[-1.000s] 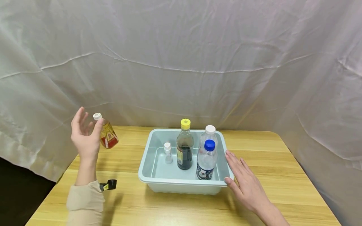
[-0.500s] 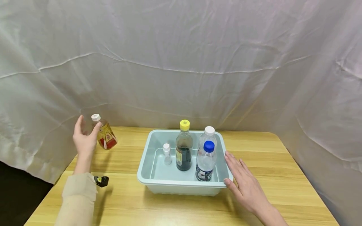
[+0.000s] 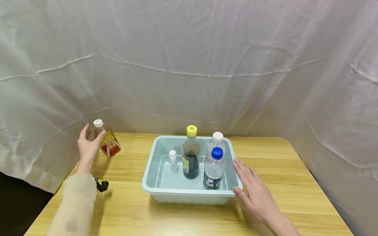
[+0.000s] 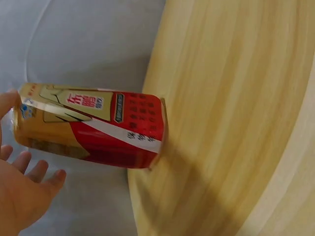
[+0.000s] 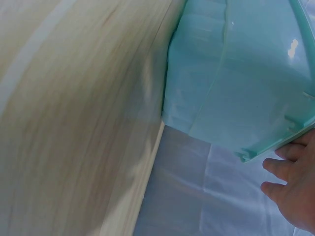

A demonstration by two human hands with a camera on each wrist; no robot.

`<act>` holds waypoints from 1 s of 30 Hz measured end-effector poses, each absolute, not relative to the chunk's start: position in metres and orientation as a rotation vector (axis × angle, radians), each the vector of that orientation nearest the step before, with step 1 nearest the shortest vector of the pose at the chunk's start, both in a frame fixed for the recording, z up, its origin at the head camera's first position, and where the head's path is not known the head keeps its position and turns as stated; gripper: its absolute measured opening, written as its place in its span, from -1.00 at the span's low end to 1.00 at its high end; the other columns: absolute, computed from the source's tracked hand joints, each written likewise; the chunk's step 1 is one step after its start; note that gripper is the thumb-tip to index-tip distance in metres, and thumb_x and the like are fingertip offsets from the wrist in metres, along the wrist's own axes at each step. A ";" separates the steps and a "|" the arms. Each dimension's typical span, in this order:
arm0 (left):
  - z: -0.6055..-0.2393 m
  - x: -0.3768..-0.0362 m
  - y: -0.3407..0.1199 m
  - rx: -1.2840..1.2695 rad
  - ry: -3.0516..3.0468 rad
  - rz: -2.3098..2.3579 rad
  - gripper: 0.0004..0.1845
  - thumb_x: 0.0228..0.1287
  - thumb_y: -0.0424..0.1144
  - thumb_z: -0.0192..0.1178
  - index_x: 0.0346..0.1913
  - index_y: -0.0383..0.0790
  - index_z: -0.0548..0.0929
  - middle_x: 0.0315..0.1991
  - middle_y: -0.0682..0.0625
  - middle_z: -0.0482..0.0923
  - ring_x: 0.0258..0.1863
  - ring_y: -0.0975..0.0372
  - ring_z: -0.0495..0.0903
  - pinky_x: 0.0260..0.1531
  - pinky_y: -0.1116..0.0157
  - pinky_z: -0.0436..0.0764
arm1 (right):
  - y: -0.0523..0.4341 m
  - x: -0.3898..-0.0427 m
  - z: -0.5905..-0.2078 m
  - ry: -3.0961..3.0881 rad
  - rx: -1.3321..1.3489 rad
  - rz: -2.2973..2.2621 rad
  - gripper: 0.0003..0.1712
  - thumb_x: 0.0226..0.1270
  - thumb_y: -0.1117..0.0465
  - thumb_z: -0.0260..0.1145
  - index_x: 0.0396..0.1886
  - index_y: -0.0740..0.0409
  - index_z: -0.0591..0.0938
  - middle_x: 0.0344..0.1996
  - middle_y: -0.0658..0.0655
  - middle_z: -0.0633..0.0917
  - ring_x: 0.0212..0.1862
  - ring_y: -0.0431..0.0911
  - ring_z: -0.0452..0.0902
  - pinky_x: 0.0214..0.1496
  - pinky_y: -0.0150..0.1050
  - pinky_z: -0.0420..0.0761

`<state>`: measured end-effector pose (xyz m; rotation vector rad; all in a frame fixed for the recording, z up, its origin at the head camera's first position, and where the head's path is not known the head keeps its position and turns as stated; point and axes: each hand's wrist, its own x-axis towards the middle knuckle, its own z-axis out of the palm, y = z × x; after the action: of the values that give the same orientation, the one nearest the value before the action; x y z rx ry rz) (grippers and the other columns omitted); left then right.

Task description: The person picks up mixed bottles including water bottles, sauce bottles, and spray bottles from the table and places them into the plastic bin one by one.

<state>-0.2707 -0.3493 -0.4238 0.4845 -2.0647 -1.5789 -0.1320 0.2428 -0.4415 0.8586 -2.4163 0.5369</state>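
At the table's far left stands a drink bottle (image 3: 110,143) with a white cap and a gold and red label; the left wrist view shows that label (image 4: 103,125) up close. Around its upper part my left hand (image 3: 88,146) is spread, thumb near the shoulder on the right, fingers on the left and partly behind the bottle. Seen from the left wrist, several fingertips of this hand (image 4: 24,196) are apart from the bottle. My right hand (image 3: 257,193) rests with extended fingers against the right rim of a light blue plastic tub (image 3: 192,192).
Inside the tub are a small clear bottle (image 3: 173,164), a dark-liquid bottle with a yellow cap (image 3: 191,160), a blue-capped bottle (image 3: 213,172) and a white-capped clear bottle (image 3: 217,139). A grey curtain (image 3: 189,65) hangs behind the wooden table (image 3: 295,183).
My left hand has lowered and come in around the drink bottle, its thumb and fingers nearer the sides. My right hand stays at the tub's rim. The head view has shifted slightly.
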 end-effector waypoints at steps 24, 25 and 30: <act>-0.433 -0.276 -0.354 0.521 -2.023 -1.668 -0.30 0.45 -0.04 0.32 0.58 -0.02 0.37 0.52 -0.17 0.35 0.34 0.22 0.46 0.33 0.44 0.46 | 0.242 -0.131 -0.441 -2.415 0.858 0.535 -0.25 0.65 -0.06 0.08 0.62 0.28 0.24 0.58 0.26 0.29 0.60 0.04 0.16 0.69 -0.23 -0.13; -0.433 -0.276 -0.354 0.522 -2.018 -1.668 -0.30 0.45 -0.04 0.32 0.57 -0.03 0.38 0.52 -0.17 0.36 0.33 0.23 0.47 0.32 0.46 0.47 | 0.242 -0.131 -0.441 -2.415 0.859 0.533 -0.25 0.65 -0.06 0.08 0.61 0.28 0.25 0.58 0.25 0.29 0.60 0.04 0.16 0.69 -0.24 -0.13; -0.432 -0.273 -0.354 0.530 -1.987 -1.699 -0.31 0.43 -0.08 0.34 0.56 -0.04 0.40 0.51 -0.18 0.36 0.35 0.20 0.46 0.30 0.49 0.47 | 0.241 -0.131 -0.441 -2.412 0.861 0.529 -0.26 0.65 -0.05 0.09 0.61 0.28 0.26 0.58 0.25 0.30 0.60 0.02 0.16 0.69 -0.23 -0.12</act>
<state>-0.2735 -0.3535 -0.4319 0.5296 -1.9870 -1.6989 -0.1308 0.2415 -0.4407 0.8607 -2.4121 0.5290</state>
